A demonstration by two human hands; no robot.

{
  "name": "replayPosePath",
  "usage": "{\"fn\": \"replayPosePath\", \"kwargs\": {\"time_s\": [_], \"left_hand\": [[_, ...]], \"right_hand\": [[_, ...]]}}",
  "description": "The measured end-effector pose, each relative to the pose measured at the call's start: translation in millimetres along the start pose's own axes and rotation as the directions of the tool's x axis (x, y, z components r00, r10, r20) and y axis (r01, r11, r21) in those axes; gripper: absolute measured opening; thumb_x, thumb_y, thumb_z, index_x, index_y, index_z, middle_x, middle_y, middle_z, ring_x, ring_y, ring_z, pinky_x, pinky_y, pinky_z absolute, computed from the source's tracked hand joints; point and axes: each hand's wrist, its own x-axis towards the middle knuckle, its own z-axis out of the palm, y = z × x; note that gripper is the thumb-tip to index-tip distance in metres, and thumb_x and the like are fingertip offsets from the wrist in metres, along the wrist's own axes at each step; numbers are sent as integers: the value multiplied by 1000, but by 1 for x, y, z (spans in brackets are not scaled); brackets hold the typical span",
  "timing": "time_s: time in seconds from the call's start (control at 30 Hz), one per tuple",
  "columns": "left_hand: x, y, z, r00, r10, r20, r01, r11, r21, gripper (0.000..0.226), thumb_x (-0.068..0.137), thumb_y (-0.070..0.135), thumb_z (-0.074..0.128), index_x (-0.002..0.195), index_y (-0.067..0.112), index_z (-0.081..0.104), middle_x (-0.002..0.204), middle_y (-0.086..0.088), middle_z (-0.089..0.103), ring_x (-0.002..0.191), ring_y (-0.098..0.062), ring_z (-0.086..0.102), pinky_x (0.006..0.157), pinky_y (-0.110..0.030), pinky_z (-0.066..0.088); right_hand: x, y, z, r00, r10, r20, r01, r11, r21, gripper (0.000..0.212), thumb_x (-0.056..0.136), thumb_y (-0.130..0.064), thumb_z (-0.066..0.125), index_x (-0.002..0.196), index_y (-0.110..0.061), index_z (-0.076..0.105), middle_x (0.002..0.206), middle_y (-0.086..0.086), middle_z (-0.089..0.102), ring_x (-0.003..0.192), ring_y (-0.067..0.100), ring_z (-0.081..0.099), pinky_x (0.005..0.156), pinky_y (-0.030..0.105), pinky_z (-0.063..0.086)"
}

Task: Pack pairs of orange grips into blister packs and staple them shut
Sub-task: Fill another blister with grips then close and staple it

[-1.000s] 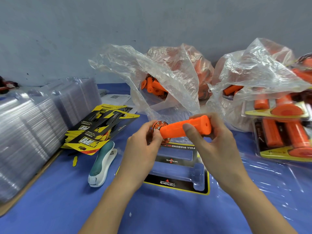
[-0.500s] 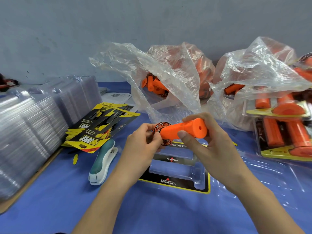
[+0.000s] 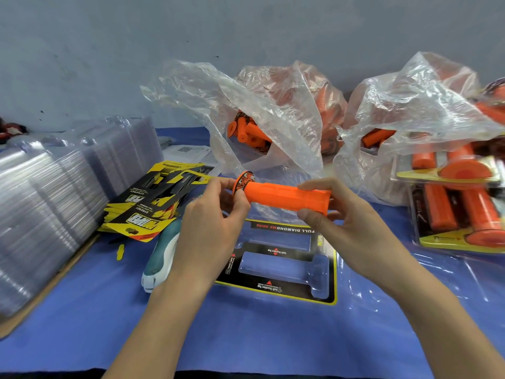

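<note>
Both hands hold one orange grip [image 3: 284, 197] level above the table. My left hand [image 3: 216, 212] pinches its flanged, patterned end. My right hand [image 3: 347, 222] grips the plain open end between thumb and fingers. Right below lies an open blister pack [image 3: 276, 258] with a black and yellow card and two empty moulded cavities. A teal and white stapler [image 3: 161, 255] lies just left of the pack, partly behind my left wrist.
Two clear bags of loose orange grips [image 3: 273, 124] [image 3: 404, 132] stand at the back. Packed blisters [image 3: 459, 209] pile up at the right. Printed cards [image 3: 153, 203] and stacks of clear blister shells [image 3: 49, 198] fill the left side of the blue table [image 3: 246, 329].
The grip has turned from tilted, right end up, to nearly level and sits a little further right. Both hands have kept hold of it.
</note>
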Motion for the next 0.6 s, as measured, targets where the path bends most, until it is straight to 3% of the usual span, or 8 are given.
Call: {"fn": "replayPosePath", "kwargs": {"time_s": [0.2, 0.37, 0.47, 0.53, 0.6], "left_hand": [[-2, -2, 5, 997, -22, 79, 13, 993, 113, 20, 100, 43, 45, 98, 28, 59, 73, 10, 64, 79, -4, 57, 63, -30, 37], [-1, -3, 6, 997, 38, 63, -52, 971, 235, 26, 101, 39, 44, 97, 18, 58, 77, 0, 66, 73, -28, 62, 64, -46, 50], [-2, -2, 6, 997, 71, 37, -80, 928, 365, 26, 101, 39, 44, 93, 17, 57, 75, -2, 66, 72, -33, 61, 60, -45, 49], [-2, -3, 5, 997, 79, 25, -82, 928, 364, 25, 100, 41, 44, 93, 21, 57, 74, 3, 65, 72, -29, 61, 60, -41, 49], [-1, -2, 2, 998, 52, 24, -55, 981, 187, 23, 99, 47, 45, 93, 29, 58, 75, 12, 65, 73, -13, 60, 64, -31, 47]], "right_hand": [[1, 3, 3, 1000, -30, -1, 30, 999, -46, 35, 89, -27, 70, 106, -53, 56, 106, -18, 59, 89, 5, 56, 74, 9, 46], [-1, 3, 3, 999, -35, 10, 36, 972, -232, 31, 91, -33, 67, 109, -52, 49, 104, -34, 50, 94, -10, 47, 69, -1, 35], [-2, 5, 5, 998, -53, 14, 55, 946, -318, 33, 91, -33, 67, 109, -52, 46, 98, -32, 53, 99, -18, 40, 74, -6, 29], [-1, 5, 7, 999, -36, 6, 37, 953, -301, 31, 92, -33, 66, 107, -52, 48, 96, -29, 55, 97, -18, 42, 73, -5, 30], [1, 6, 5, 1000, 8, -19, -11, 988, -155, 28, 92, -29, 66, 105, -50, 53, 95, -21, 58, 84, -4, 54, 67, 3, 39]]}}
